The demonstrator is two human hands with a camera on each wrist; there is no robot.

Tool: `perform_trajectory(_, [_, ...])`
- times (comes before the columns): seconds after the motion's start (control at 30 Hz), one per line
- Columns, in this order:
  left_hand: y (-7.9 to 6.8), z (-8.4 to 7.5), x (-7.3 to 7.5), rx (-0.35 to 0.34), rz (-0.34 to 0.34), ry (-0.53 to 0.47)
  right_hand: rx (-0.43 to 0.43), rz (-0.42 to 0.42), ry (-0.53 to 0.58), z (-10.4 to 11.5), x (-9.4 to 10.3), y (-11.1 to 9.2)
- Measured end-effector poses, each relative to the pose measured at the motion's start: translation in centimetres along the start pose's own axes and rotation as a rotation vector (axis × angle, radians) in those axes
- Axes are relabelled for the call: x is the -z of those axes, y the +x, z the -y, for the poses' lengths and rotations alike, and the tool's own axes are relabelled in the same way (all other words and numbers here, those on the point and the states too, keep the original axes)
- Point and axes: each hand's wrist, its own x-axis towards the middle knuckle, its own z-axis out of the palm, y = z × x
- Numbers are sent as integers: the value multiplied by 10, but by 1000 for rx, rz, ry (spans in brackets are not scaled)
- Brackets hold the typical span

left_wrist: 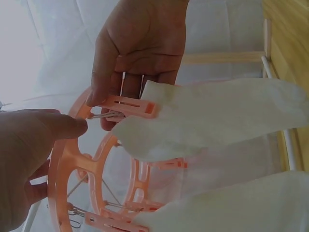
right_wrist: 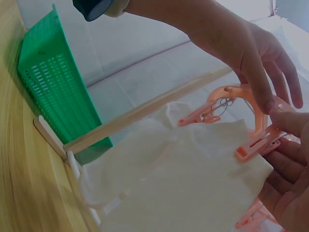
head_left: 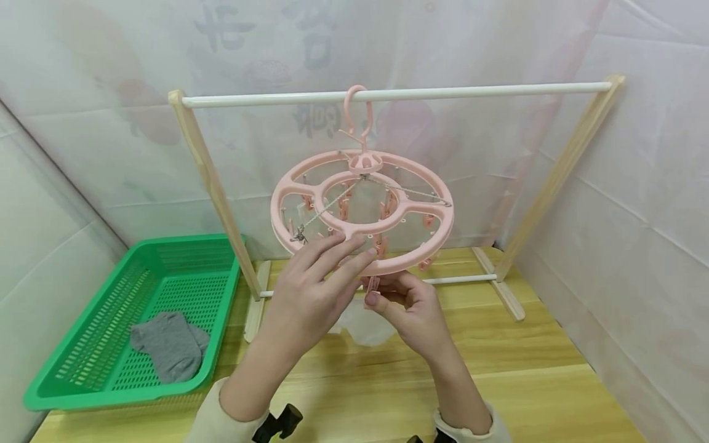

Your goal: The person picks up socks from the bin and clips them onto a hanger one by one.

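A pink round clip hanger (head_left: pixel 426 252) hangs by its hook from the white rod. My left hand (head_left: pixel 316 295) holds its near rim, fingers laid over the top and thumb on the outer side. Just below that rim, my right hand (head_left: pixel 418 311) pinches a pink clothespin (left_wrist: pixel 130 106) between thumb and fingers. The clothespin's jaws bite the edge of a white sock (left_wrist: pixel 222 108), which dangles beneath. Another white sock (left_wrist: pixel 241 208) hangs from a second clothespin (left_wrist: pixel 113 223) in the left wrist view. From the head, the socks are mostly hidden behind the hands.
A green basket (head_left: pixel 224 307) stands left on the wooden table (head_left: pixel 471 381), with a grey sock (head_left: pixel 168 347) inside. The rack's wooden posts (head_left: pixel 213 191) rise either side of the hanger, joined by the white rod (head_left: pixel 476 92) above. White cloth walls (head_left: pixel 637 184) surround the table.
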Motion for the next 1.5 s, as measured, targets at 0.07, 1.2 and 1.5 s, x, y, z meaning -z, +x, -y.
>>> perform_trajectory(0.07, [0,1,-1,2,9,7,-1,2,-3,0,0,0])
perform_trajectory(1.2, [-10,10,14,28,-1,-87,730,-102,-851,17,102,51])
perform_trajectory(1.5, [-12,11,20,25,-1,-99,850,-134,-890,13,92,53])
